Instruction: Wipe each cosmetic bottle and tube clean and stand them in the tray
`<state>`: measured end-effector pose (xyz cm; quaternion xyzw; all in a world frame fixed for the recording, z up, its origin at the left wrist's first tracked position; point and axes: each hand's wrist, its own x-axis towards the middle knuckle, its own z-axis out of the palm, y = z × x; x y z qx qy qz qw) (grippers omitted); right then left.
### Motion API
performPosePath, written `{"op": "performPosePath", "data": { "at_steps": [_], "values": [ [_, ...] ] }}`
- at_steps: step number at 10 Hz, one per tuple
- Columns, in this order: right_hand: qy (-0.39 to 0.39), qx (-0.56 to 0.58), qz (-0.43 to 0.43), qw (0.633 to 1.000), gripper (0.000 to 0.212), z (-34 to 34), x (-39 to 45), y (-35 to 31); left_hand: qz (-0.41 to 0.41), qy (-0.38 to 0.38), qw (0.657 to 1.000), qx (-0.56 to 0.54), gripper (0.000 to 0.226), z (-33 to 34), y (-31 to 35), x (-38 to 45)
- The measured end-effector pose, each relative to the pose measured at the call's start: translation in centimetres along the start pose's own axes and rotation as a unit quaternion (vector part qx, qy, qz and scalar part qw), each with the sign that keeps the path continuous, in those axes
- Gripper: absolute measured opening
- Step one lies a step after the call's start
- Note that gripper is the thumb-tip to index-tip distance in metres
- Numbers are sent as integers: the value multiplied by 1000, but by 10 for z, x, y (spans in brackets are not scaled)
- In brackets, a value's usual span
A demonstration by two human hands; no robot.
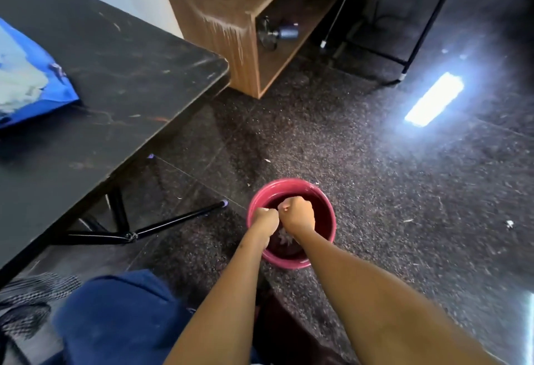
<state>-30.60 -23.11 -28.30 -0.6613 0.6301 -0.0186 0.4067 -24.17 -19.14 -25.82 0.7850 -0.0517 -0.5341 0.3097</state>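
Here both fists, left hand [266, 218] and right hand [297, 214], grip a cloth [283, 238] (whitish) over the red bucket [328, 205].

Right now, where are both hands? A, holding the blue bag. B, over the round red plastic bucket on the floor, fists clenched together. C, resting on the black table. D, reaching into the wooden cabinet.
B: the left hand and right hand are clenched side by side over the round red plastic bucket on the dark speckled floor, with something pale just below them.

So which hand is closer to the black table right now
The left hand. It's over the red bucket's left rim, on the side facing the black table. The right hand is beside it, over the bucket's middle.
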Motion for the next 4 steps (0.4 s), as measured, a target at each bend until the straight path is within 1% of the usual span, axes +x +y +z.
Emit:
{"op": "performPosePath", "data": {
  "at_steps": [1,2,3,4],
  "values": [
    [-22,-2,19,1000,17,-3,-1,1,-12,-27,999,16,40,7,-3,1],
    [-21,0,41,999,17,-13,-1,1,-11,-38,999,30,39,9,1,-7],
    [22,47,48,998,22,-35,5,-15,50,-10,994,96,41,1,23,-30],
    [133,156,12,979,24,-74,10,-59,209,10,975,78,39,-18,50,-59]
  ]
}}
